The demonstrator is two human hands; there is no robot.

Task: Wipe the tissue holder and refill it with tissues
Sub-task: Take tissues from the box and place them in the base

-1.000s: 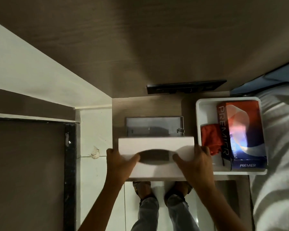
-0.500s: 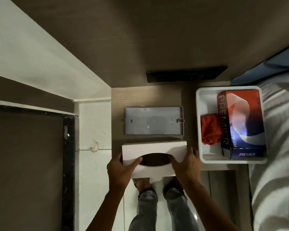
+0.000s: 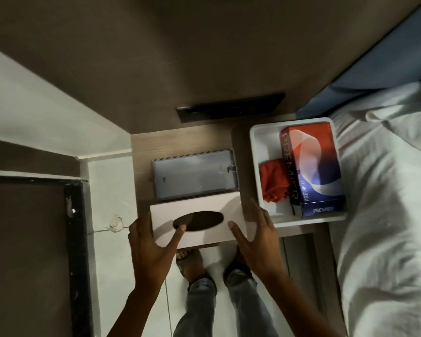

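Observation:
The white tissue holder cover (image 3: 204, 210), with a dark oval slot on top, lies across the near edge of the wooden nightstand (image 3: 141, 147) and overhangs it. My left hand (image 3: 148, 242) grips its left end, thumb on top by the slot. At the right end my right hand (image 3: 255, 232) touches it with straight fingers, thumb lying on top. Just behind the cover sits the holder's grey base (image 3: 195, 175), uncovered and with nothing in it. A red-and-blue Premier tissue box (image 3: 319, 166) and a red cloth (image 3: 274, 181) lie in a white tray (image 3: 258, 142) to the right.
A dark panel (image 3: 229, 108) is set in the brown wall behind the nightstand. White bedding (image 3: 387, 190) fills the right side. White floor tiles, my legs and feet (image 3: 219, 276) are below; a dark door frame (image 3: 75, 239) stands left.
The cover has come off the grey base and moved toward me to the nightstand's near edge. My right hand's fingers have straightened.

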